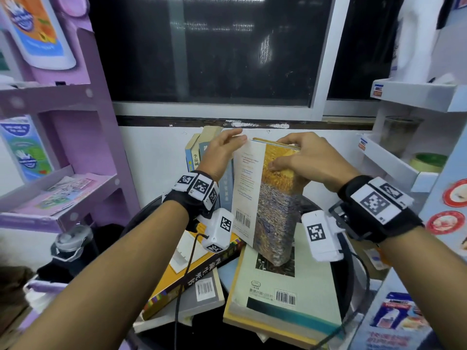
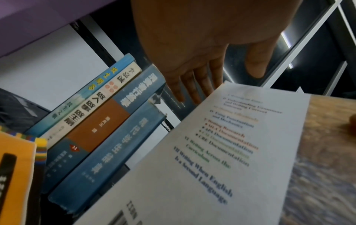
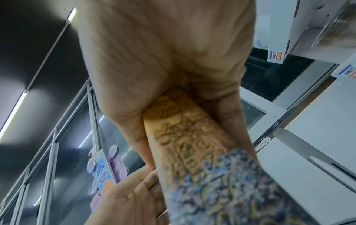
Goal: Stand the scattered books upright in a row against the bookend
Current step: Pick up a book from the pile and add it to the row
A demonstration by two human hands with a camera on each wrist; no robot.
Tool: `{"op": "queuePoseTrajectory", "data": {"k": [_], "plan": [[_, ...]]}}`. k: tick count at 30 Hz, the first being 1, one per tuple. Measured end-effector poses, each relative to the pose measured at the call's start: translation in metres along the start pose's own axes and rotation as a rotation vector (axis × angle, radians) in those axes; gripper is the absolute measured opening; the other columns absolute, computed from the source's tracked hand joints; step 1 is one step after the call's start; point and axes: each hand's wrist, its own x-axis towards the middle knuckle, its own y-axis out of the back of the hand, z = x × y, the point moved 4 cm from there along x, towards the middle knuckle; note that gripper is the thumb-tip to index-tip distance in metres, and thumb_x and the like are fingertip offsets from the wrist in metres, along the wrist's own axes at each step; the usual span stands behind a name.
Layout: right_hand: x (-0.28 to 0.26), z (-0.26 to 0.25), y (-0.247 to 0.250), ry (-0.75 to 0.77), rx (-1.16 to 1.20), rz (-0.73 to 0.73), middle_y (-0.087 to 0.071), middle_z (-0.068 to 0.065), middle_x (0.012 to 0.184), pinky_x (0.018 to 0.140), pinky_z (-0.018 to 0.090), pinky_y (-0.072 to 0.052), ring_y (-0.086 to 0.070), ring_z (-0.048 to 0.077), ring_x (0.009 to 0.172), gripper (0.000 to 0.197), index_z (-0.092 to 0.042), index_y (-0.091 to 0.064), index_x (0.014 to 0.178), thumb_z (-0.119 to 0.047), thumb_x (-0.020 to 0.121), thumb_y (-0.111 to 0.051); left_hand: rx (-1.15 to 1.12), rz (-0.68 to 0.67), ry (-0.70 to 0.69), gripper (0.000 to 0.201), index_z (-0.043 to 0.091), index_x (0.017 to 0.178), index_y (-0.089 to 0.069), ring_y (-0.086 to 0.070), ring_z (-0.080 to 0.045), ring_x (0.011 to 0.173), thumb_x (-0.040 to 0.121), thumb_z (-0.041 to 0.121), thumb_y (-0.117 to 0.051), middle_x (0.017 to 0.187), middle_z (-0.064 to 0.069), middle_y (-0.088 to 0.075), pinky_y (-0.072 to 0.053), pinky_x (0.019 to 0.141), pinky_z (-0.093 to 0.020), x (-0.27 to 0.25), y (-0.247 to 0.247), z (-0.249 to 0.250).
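A thick book with a white back cover and a yellow-and-blue painted spine stands upright on a flat pale book. My right hand grips its top, thumb on the spine. My left hand lies flat with straight fingers between that book and the row of upright books, touching both. A yellow book lies flat on a grey one. In the right wrist view a pale metal plate with a tongue cut-out, possibly the bookend, stands right of the held book.
The books lie on a small round dark table under a window. A purple shelf unit stands close on the left with a water bottle below it. White shelves with a tape roll crowd the right.
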Motion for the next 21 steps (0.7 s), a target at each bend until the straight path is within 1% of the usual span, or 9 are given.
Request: {"op": "queuePoseTrajectory", "data": {"k": [2,5,7,9,11,14,16,19,21], "plan": [[0.006,-0.001,-0.004,0.003,0.005,0.01,-0.068,0.004,0.099,0.065,0.033,-0.058,-0.067,0.019,0.082,0.044,-0.023,-0.066,0.112,-0.029,0.071,-0.082,0.027,0.121,-0.035,0.035,0.015,0.126,-0.06,-0.058,-0.01,0.106,0.092,0.024,-0.061,0.118,0.0,-0.064,-0.044,0.086,-0.019,0.006,0.014,0.003],[0.018,-0.002,-0.009,0.006,0.003,0.032,-0.067,0.005,0.104,0.063,0.027,-0.053,-0.066,0.02,0.087,0.049,-0.02,-0.064,0.118,-0.029,0.073,-0.082,0.154,0.214,-0.057,0.036,0.017,0.127,-0.059,-0.057,-0.012,0.112,0.091,0.022,-0.06,0.124,0.003,-0.062,-0.045,0.089,-0.021,0.011,0.032,0.004],[0.025,-0.003,-0.01,0.006,-0.005,0.049,-0.067,0.006,0.108,0.066,0.027,-0.052,-0.066,0.02,0.09,0.053,-0.02,-0.063,0.12,-0.031,0.072,-0.082,0.296,0.242,-0.057,0.037,0.02,0.128,-0.059,-0.055,-0.011,0.108,0.091,0.025,-0.06,0.125,0.005,-0.061,-0.042,0.08,-0.016,0.015,0.04,0.002],[0.033,-0.005,-0.01,0.008,-0.011,0.066,-0.067,0.006,0.108,0.06,0.025,-0.049,-0.066,0.02,0.089,0.054,-0.02,-0.062,0.121,-0.031,0.073,-0.082,0.431,0.235,-0.082,0.037,0.019,0.127,-0.058,-0.054,-0.011,0.102,0.091,0.025,-0.06,0.123,0.003,-0.061,-0.041,0.075,-0.015,0.018,0.045,0.0],[0.041,-0.008,-0.011,0.01,-0.028,0.081,-0.065,0.007,0.11,0.056,0.024,-0.047,-0.065,0.021,0.089,0.054,-0.021,-0.061,0.122,-0.031,0.073,-0.081,0.593,0.21,-0.121,0.042,0.018,0.129,-0.057,-0.056,-0.016,0.104,0.089,0.03,-0.062,0.126,-0.002,-0.061,-0.044,0.084,-0.025,0.022,0.048,-0.001],[0.053,-0.015,-0.013,0.025,-0.063,0.093,-0.062,0.01,0.118,0.068,0.028,-0.053,-0.062,0.025,0.101,0.056,-0.021,-0.061,0.124,-0.032,0.073,-0.081,0.825,0.157,-0.106,0.064,0.016,0.131,-0.056,-0.055,-0.026,0.115,0.078,0.051,-0.055,0.13,-0.008,-0.06,-0.04,0.098,-0.035,0.033,0.05,-0.009],[0.059,-0.02,-0.015,0.042,-0.076,0.093,-0.062,0.01,0.116,0.068,0.027,-0.051,-0.06,0.025,0.103,0.052,-0.02,-0.063,0.121,-0.031,0.074,-0.08,0.957,0.127,-0.084,0.072,0.015,0.132,-0.054,-0.052,-0.027,0.119,0.075,0.06,-0.049,0.133,-0.008,-0.058,-0.037,0.104,-0.041,0.04,0.05,-0.015],[0.066,-0.025,-0.016,0.061,-0.098,0.092,-0.063,0.008,0.107,0.056,0.021,-0.044,-0.059,0.022,0.095,0.043,-0.019,-0.066,0.115,-0.029,0.075,-0.08,1.135,0.095,-0.099,0.066,0.015,0.13,-0.051,-0.045,-0.026,0.125,0.081,0.059,-0.055,0.136,-0.006,-0.053,-0.03,0.108,-0.044,0.049,0.05,-0.028],[0.071,-0.026,-0.016,0.065,-0.109,0.09,-0.064,0.008,0.106,0.055,0.02,-0.041,-0.058,0.021,0.095,0.04,-0.02,-0.067,0.111,-0.03,0.075,-0.08,1.212,0.074,-0.123,0.069,0.015,0.137,-0.044,-0.037,-0.024,0.133,0.083,0.057,-0.056,0.144,-0.005,-0.046,-0.025,0.113,-0.045,0.053,0.05,-0.036]]}}
